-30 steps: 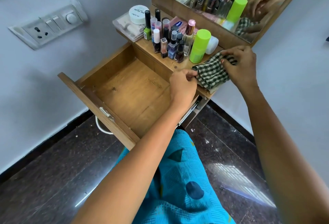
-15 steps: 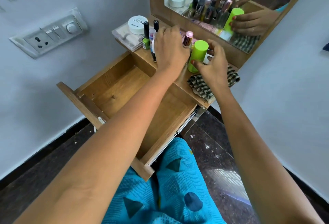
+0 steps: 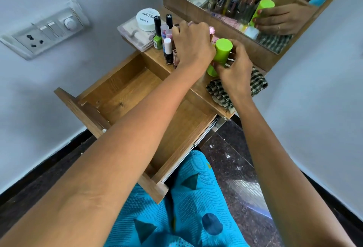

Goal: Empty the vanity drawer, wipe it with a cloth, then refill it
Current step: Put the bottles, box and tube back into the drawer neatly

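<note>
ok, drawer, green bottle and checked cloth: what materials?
Drawer: wood-look board, likely laminate; printed grain, matte. Green bottle: looks like plastic; uniform colour, satin sheen. Checked cloth: woven fabric, soft folds, frayed edge.

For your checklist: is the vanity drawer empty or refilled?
Empty. The drawer shows only bare wood; the bottles stand on the vanity top.

You have one view only, worn on your head, looking forward and steeply down. It sits close above your forearms, which run up from the near edge toward the table (image 3: 198,87). The open drawer (image 3: 125,91) lies centre-left, your lap fills the near bottom, and the mirror (image 3: 245,1) at the far top looks back at you.
</note>
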A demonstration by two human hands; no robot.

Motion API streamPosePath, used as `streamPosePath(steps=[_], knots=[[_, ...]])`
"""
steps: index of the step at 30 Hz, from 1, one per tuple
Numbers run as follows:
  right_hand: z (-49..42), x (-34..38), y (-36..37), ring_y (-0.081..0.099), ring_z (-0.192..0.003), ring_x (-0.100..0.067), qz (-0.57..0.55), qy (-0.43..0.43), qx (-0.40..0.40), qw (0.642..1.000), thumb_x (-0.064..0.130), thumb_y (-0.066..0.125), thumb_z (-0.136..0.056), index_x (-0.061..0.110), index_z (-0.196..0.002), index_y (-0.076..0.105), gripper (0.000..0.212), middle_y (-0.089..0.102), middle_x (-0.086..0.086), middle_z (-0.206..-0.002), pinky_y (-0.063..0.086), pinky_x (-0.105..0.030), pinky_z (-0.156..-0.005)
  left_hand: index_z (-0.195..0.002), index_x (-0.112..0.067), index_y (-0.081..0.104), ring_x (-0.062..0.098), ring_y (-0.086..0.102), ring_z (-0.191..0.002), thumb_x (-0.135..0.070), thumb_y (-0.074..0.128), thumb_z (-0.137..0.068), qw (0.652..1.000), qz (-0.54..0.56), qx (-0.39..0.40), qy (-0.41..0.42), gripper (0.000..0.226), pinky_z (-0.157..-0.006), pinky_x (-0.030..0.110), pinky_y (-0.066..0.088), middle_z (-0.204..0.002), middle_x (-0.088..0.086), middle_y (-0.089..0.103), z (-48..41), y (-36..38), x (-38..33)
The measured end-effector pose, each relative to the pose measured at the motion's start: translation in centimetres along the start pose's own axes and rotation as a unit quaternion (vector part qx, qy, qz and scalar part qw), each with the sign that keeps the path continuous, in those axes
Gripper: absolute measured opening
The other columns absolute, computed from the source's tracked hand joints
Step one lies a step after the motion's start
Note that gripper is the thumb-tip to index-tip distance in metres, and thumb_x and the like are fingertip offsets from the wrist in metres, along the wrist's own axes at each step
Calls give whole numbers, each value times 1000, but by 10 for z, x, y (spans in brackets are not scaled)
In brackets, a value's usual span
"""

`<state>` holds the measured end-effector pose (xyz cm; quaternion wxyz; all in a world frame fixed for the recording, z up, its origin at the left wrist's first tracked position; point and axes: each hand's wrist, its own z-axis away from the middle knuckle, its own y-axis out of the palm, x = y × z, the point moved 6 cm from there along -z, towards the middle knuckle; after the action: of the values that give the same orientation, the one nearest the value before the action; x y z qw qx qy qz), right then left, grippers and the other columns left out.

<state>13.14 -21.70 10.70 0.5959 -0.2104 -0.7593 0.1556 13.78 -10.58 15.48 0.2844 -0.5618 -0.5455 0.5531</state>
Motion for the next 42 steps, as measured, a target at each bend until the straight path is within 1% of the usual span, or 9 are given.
streamPosePath(steps=[6, 19, 23, 28, 31, 33, 36, 40, 42], knots=[[-1, -1, -6, 48, -103, -8, -3, 4, -13, 1000, 3, 71, -74, 3, -121, 51, 51, 58, -5, -118, 42, -22, -91, -105, -10, 59, 29, 53, -110, -10, 55, -83, 1000, 0, 10, 10, 22, -93, 34, 34, -109, 11, 64, -1, -1, -7], [2, 1, -8, 48, -103, -8, 2, 3, -9, 1000, 4, 72, -74, 3, -120, 51, 51, 59, -8, -119, 43, -24, -92, -96, -13, 57, 28, 57, -104, -3, 55, -82, 998, 46, 34, -2, 18, -103, 36, 23, -100, 7, 63, -6, -4, -9], [2, 0, -11, 49, -103, -8, 4, 5, -8, 1000, 4, 72, -74, 3, -121, 51, 52, 59, -7, -119, 44, -23, -92, -90, -16, 53, 26, 58, -103, -13, 62, -82, 994, 99, 41, -10, 12, -99, 35, 26, -100, 5, 63, -9, -7, -7], [2, 7, -17, 52, -100, -11, -1, 1, -19, 1000, 5, 74, -72, 4, -120, 52, 53, 60, -6, -116, 47, -29, -91, -99, -11, 59, 23, 60, -101, -17, 67, -77, 987, 155, 32, -15, 25, -100, 36, 37, -102, 4, 64, -11, -20, -9], [3, 16, -23, 53, -97, -10, -8, -6, -27, 1000, 6, 75, -72, 5, -121, 53, 54, 60, -4, -114, 48, -27, -89, -99, -8, 60, 23, 61, -97, -15, 69, -75, 982, 187, 27, -1, 27, -92, 36, 47, -100, 6, 64, -9, -33, -13], [5, 23, -28, 53, -97, -10, -9, -12, -32, 999, 7, 75, -72, 6, -123, 52, 56, 60, -5, -116, 47, -24, -88, -96, -7, 60, 22, 61, -89, -17, 69, -75, 979, 202, 20, 11, 25, -77, 29, 51, -94, 6, 63, -5, -43, -15], [10, 33, -36, 54, -95, -9, -19, -21, -36, 999, 8, 75, -72, 7, -123, 52, 57, 61, -5, -116, 49, -24, -87, -94, -8, 61, 16, 53, -75, -19, 68, -76, 978, 206, 13, 18, 22, -51, 16, 35, -82, 2, 55, 4, -60, -15], [26, 46, -41, 56, -98, -13, -32, -36, -29, 998, 9, 76, -71, 6, -123, 52, 57, 61, -6, -116, 50, -28, -88, -86, -8, 61, 23, 63, -86, -15, 67, -75, 973, 230, 11, 30, 15, -57, 21, 36, -89, 9, 65, 25, -76, -11], [37, 52, -41, 57, -99, -15, -37, -42, -20, 998, 9, 76, -72, 6, -123, 52, 56, 61, -5, -117, 50, -30, -89, -83, -9, 61, 22, 63, -82, -15, 68, -74, 971, 236, 14, 29, 12, -57, 21, 36, -87, 8, 64, 35, -80, -5]])
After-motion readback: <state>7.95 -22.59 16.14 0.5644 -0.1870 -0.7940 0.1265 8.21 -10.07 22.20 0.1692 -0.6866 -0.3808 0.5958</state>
